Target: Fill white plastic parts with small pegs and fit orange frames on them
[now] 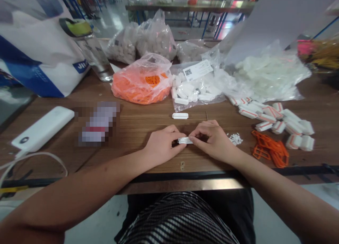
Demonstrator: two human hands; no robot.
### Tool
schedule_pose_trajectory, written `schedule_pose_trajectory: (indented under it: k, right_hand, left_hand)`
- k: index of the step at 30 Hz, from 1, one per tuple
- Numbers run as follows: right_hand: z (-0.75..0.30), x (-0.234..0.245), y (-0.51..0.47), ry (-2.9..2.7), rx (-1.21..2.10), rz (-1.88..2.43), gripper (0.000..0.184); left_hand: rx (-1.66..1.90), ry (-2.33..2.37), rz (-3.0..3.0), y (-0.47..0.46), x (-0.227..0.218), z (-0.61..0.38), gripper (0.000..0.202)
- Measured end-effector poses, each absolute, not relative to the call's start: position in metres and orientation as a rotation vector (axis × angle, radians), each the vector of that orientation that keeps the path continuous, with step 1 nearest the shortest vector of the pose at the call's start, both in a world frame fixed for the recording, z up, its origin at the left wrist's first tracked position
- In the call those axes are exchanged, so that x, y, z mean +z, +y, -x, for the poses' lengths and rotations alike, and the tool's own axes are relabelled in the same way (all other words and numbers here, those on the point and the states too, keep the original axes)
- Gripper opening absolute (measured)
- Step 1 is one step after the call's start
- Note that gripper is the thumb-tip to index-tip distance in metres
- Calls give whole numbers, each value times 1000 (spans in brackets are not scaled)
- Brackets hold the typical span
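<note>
A small white plastic piece (pixel 184 140) was pinched over the wooden table (pixel 132 131) between the fingertips of the left hand (pixel 162 145) and right hand (pixel 213 140), both narrowly closed on it. One matching white piece (pixel 180 115) lay ahead of them, and loose white bits (pixel 235 138) lay just beside the right hand. Behind, one clear bag (pixel 190 99) carried a QR-code label (pixel 197 70), its print unreadable; a white tote (pixel 42 53) showed blue lettering beginning "JI".
</note>
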State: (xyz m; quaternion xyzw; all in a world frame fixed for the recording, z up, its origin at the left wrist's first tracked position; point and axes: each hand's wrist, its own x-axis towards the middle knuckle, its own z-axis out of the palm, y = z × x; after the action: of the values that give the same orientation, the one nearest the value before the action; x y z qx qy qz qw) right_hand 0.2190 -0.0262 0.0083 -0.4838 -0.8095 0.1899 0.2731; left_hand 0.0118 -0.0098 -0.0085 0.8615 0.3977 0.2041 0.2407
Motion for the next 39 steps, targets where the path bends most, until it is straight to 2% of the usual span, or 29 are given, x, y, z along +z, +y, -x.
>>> schedule_pose_trajectory:
  k: [8,17,22,25,28,32,35,39]
  right_hand:
    - [-219,21,-30,-2422,195,1201,20]
    - [-213,16,-36,-2447,13,1157,21]
    - [-224,24,-33,-2340,288,1218,21]
    - [-255,26,-24,-2106,451,1488,22]
    - [-294,19,-11,-1998,286,1890,19]
    - [-317,5,-1,-2145,363,1868,16]
    - [-309,3,-1,-2181,302,1890,16]
    - [-299,9,-4,-2100,294,2031,24]
  left_hand:
    - [564,1108,-2333,-11,-8,-13,18]
    - [573,1122,-2329,-10,-9,-12,21]
    - [562,1126,-2325,-9,-6,-13,20]
    - [566,1130,-2332,-9,-6,-13,21]
    - [572,1131,-2329,-9,-7,-13,20]
    - [569,1115,-2329,-8,-8,-12,21]
    - [567,1111,-2336,-8,-8,-12,22]
    - [556,1110,-2335,-8,-7,-12,23]
